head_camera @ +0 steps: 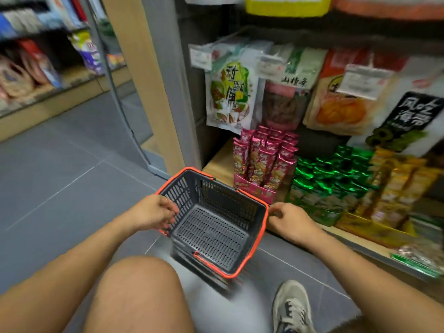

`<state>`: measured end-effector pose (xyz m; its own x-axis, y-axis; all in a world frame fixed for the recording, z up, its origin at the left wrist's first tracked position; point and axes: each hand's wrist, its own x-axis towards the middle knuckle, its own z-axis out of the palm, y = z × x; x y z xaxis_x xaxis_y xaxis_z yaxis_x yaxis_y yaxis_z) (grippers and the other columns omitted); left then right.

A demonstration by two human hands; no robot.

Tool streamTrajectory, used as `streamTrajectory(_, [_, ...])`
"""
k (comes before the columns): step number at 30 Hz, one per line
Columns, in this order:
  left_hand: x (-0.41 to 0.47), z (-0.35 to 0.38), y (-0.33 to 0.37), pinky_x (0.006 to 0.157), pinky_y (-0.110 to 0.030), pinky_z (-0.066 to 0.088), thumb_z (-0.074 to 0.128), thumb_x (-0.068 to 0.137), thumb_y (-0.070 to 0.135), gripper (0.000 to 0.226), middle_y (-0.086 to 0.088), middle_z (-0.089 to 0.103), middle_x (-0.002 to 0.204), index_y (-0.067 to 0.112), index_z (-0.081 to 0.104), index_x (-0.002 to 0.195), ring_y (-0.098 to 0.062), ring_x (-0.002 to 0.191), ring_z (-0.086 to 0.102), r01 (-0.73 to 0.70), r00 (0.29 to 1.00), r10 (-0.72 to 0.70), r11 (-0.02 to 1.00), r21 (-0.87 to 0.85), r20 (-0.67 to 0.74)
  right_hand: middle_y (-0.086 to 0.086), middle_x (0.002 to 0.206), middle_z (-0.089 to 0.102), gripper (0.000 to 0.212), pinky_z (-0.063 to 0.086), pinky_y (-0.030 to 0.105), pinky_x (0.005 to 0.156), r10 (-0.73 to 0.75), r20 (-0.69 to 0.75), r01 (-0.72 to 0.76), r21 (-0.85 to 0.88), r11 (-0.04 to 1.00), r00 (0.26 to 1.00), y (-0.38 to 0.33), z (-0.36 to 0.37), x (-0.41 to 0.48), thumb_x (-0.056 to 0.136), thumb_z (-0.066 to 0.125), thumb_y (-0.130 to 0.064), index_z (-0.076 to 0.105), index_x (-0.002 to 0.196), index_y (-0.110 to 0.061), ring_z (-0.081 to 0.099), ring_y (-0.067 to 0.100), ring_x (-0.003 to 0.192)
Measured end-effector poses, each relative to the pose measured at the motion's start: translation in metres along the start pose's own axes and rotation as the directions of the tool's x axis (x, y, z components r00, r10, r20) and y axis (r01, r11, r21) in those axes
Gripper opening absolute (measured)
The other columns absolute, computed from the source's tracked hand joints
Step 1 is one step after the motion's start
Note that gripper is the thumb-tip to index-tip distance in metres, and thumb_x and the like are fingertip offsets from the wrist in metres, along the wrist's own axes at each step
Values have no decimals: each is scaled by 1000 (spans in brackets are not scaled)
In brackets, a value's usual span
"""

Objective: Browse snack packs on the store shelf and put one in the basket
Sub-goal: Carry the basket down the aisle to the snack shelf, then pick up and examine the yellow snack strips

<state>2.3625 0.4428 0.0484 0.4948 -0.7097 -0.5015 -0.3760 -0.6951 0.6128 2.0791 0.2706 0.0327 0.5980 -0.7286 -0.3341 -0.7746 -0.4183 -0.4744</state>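
An empty dark grey basket (249, 213) with an orange rim and handles sits on the floor in front of the shelf. My left hand (153, 212) is at its left rim, fingers loosely curled over the edge. My right hand (292, 221) hovers just off the right rim, fingers relaxed and holding nothing. On the low wooden shelf stand pink snack packs (264, 159) in a display box, green packs (329, 181) and yellow packs (396, 186). Larger snack bags (229, 97) hang on hooks above them.
A wooden pillar (149, 92) stands left of the shelf, with another shelving unit (31, 68) across the grey tiled aisle. My bare knee (137, 296) and a grey sneaker (292, 308) are low in the view, close to the basket.
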Motion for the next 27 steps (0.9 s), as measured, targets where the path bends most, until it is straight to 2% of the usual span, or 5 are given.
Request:
streamTrajectory(4, [-37, -11, 80, 58, -20, 52, 45, 93, -8, 27, -9, 68, 74, 7, 67, 90, -13, 58, 59, -249, 968, 250, 968, 16, -26, 2, 112, 70, 29, 49, 31, 83, -239, 58, 243, -379, 893, 969, 1, -69, -60, 93, 51, -34, 62, 119, -24, 64, 23, 106])
streamTrajectory(10, [-73, 55, 190, 63, -11, 47, 54, 87, 5, 27, 7, 73, 76, 25, 72, 83, -5, 67, 65, -623, 775, 629, 742, 247, 62, -3, 115, 68, 31, 47, 30, 79, -138, -112, 70, -472, 879, 984, 42, -131, -146, 98, 47, -41, 57, 125, -29, 62, 19, 106])
streamTrajectory(14, [-79, 113, 241, 90, -22, 45, 52, 87, 10, 30, 4, 73, 106, 23, 74, 102, -12, 102, 64, -777, 594, 767, 469, 420, 241, -7, 110, 69, 26, 52, 31, 84, 124, -317, -189, -182, 965, 940, 86, -157, -180, 96, 54, -36, 66, 118, -27, 64, 15, 98])
streamTrajectory(18, [-77, 170, 280, 89, -34, 51, 46, 90, 12, 31, -5, 70, 111, 19, 70, 108, -25, 104, 63, -797, 534, 722, 259, 545, 439, 1, 85, 69, 16, 50, 21, 55, 469, -291, -356, 366, 860, 834, 139, -168, -190, 96, 57, -22, 65, 109, -17, 64, 15, 71])
streamTrajectory(27, [-21, 300, 347, 102, -42, 43, 48, 92, 5, 39, -14, 52, 131, 8, 52, 131, -31, 121, 49, -766, 548, 709, 212, 607, 444, 7, 86, 59, 30, 43, 25, 52, 638, -207, -304, 744, 595, 742, 239, -146, -108, 96, 53, -8, 54, 125, -12, 54, 17, 68])
